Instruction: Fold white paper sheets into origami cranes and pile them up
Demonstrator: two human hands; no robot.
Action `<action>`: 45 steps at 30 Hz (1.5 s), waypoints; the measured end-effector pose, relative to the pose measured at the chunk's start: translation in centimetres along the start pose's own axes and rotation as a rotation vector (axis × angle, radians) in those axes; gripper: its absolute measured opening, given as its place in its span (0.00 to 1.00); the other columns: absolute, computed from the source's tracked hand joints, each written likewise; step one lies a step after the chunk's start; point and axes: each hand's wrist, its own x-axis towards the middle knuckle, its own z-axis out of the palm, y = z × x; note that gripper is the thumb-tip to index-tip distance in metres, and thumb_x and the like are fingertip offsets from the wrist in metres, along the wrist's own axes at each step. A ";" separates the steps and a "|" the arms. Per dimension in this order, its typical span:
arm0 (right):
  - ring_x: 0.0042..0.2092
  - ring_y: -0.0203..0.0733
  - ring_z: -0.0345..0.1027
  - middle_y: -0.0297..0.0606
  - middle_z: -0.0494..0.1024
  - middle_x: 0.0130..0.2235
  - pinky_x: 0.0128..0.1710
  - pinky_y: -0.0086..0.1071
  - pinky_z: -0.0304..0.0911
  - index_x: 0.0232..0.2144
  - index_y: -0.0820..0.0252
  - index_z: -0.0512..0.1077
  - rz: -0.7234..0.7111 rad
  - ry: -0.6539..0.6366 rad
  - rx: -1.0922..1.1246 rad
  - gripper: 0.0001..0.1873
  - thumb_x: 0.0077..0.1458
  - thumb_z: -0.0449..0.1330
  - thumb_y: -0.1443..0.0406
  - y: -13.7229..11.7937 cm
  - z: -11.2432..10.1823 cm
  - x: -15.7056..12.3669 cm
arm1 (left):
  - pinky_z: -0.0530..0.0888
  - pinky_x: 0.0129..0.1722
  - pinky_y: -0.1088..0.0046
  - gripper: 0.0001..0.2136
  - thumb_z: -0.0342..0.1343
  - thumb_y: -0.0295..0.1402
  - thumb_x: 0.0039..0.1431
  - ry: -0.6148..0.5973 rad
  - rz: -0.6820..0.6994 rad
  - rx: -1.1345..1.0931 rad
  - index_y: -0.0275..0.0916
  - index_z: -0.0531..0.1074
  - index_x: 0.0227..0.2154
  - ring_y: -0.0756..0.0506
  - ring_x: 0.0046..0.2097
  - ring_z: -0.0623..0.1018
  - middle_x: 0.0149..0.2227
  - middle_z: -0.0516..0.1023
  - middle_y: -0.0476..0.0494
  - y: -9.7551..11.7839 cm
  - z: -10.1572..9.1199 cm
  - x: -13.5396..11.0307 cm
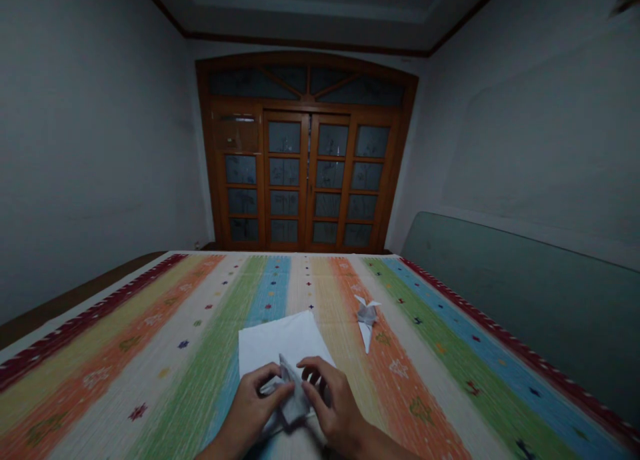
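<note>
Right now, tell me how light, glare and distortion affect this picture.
Head view: dim light leaves the walls grey, while the flat white paper stands out bright; head view: a pale streak of glare crosses the door's upper left panel; head view: the door's sides slant inward toward the floor.

We see paper that looks matt in the grey folded piece [299, 403], its faces smooth between crisp creases. The white sheet [280, 340] looks like plain, smooth, unglossed paper, and so does the small folded figure [367, 315]. Under them we have a tablecloth [200, 353] of matt cloth, its streaky print giving a slightly rough, woven look. The doors [305, 147] look like varnished wood with a faint sheen, around patterned glass panes [285, 137]. We find the walls [100, 147] matt (painted plaster, by their look).
</note>
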 end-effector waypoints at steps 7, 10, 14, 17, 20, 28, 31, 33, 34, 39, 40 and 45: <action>0.40 0.43 0.75 0.40 0.81 0.41 0.41 0.33 0.69 0.54 0.54 0.75 -0.125 -0.038 -0.013 0.22 0.62 0.53 0.72 -2.0 -1.3 1.5 | 0.73 0.32 0.72 0.11 0.66 0.35 0.45 -0.092 -0.052 -0.048 0.37 0.82 0.33 0.43 0.31 0.77 0.31 0.81 0.47 -0.9 0.3 0.1; 0.40 0.44 0.75 0.41 0.81 0.40 0.41 0.35 0.68 0.49 0.56 0.78 -0.117 -0.084 -0.068 0.19 0.60 0.56 0.73 -2.1 -1.8 1.9 | 0.73 0.34 0.71 0.15 0.67 0.33 0.43 -0.060 -0.048 -0.036 0.38 0.81 0.37 0.44 0.32 0.77 0.32 0.81 0.47 -1.3 0.2 0.0; 0.40 0.43 0.74 0.41 0.81 0.42 0.44 0.35 0.69 0.51 0.57 0.78 -0.094 -0.130 -0.098 0.18 0.61 0.57 0.73 -2.3 -2.6 2.6 | 0.71 0.31 0.73 0.21 0.65 0.30 0.43 -0.071 -0.054 -0.061 0.37 0.79 0.45 0.46 0.29 0.74 0.29 0.79 0.49 -1.9 0.4 0.0; 0.40 0.41 0.74 0.40 0.81 0.43 0.43 0.34 0.69 0.49 0.57 0.78 -0.088 -0.200 -0.132 0.21 0.56 0.58 0.76 -2.5 -3.1 3.1 | 0.67 0.27 0.75 0.24 0.63 0.28 0.42 -0.107 -0.073 -0.089 0.36 0.76 0.47 0.48 0.26 0.71 0.27 0.76 0.52 -2.1 0.6 0.0; 0.40 0.42 0.73 0.41 0.80 0.43 0.43 0.34 0.69 0.45 0.58 0.79 -0.088 -0.237 -0.166 0.20 0.53 0.58 0.78 -2.8 -3.4 3.3 | 0.65 0.26 0.76 0.23 0.63 0.28 0.43 -0.143 -0.064 -0.102 0.37 0.75 0.46 0.48 0.25 0.71 0.25 0.75 0.54 -2.0 0.7 0.0; 0.38 0.40 0.73 0.38 0.80 0.42 0.41 0.33 0.68 0.45 0.57 0.76 -0.030 -0.250 -0.188 0.17 0.56 0.59 0.76 -2.4 -3.2 3.1 | 0.67 0.27 0.75 0.21 0.63 0.29 0.46 -0.149 -0.075 -0.112 0.38 0.73 0.46 0.48 0.25 0.74 0.25 0.78 0.53 -1.9 0.6 0.0; 0.38 0.40 0.73 0.37 0.80 0.42 0.41 0.32 0.68 0.45 0.57 0.75 0.029 -0.271 -0.186 0.17 0.55 0.60 0.76 -2.1 -3.2 2.9 | 0.68 0.27 0.75 0.22 0.63 0.30 0.45 -0.150 -0.103 -0.127 0.38 0.72 0.47 0.47 0.25 0.75 0.25 0.78 0.53 -1.9 0.7 0.1; 0.38 0.40 0.73 0.37 0.80 0.41 0.42 0.32 0.67 0.44 0.58 0.75 0.018 -0.281 -0.204 0.16 0.55 0.59 0.77 -2.0 -3.2 2.9 | 0.69 0.27 0.75 0.23 0.63 0.29 0.44 -0.153 -0.114 -0.125 0.38 0.72 0.47 0.47 0.26 0.75 0.25 0.79 0.53 -1.8 0.7 0.1; 0.38 0.41 0.72 0.37 0.80 0.40 0.42 0.33 0.67 0.43 0.58 0.75 0.005 -0.282 -0.216 0.16 0.55 0.60 0.77 -1.9 -3.2 2.9 | 0.69 0.27 0.75 0.23 0.62 0.29 0.44 -0.153 -0.117 -0.119 0.38 0.72 0.47 0.47 0.26 0.75 0.25 0.79 0.53 -1.7 0.7 0.1; 0.37 0.41 0.72 0.37 0.80 0.37 0.40 0.32 0.65 0.37 0.59 0.77 -0.065 -0.257 -0.243 0.11 0.56 0.60 0.76 -1.7 -3.2 2.9 | 0.66 0.26 0.76 0.23 0.63 0.31 0.46 -0.133 -0.099 -0.064 0.38 0.74 0.48 0.48 0.25 0.72 0.23 0.76 0.55 -1.2 0.6 -0.1; 0.37 0.41 0.72 0.37 0.80 0.36 0.40 0.32 0.65 0.37 0.59 0.77 -0.083 -0.249 -0.242 0.11 0.56 0.60 0.76 -1.7 -3.1 2.9 | 0.66 0.27 0.76 0.23 0.64 0.32 0.46 -0.128 -0.095 -0.056 0.38 0.74 0.48 0.48 0.25 0.72 0.23 0.75 0.55 -1.1 0.6 -0.1; 0.34 0.41 0.72 0.37 0.81 0.33 0.37 0.32 0.65 0.34 0.59 0.78 -0.081 -0.175 -0.241 0.12 0.54 0.59 0.77 -1.8 -2.8 2.5 | 0.65 0.27 0.75 0.20 0.64 0.34 0.45 -0.089 -0.115 -0.031 0.39 0.76 0.44 0.48 0.25 0.71 0.23 0.73 0.56 -0.8 0.5 -0.1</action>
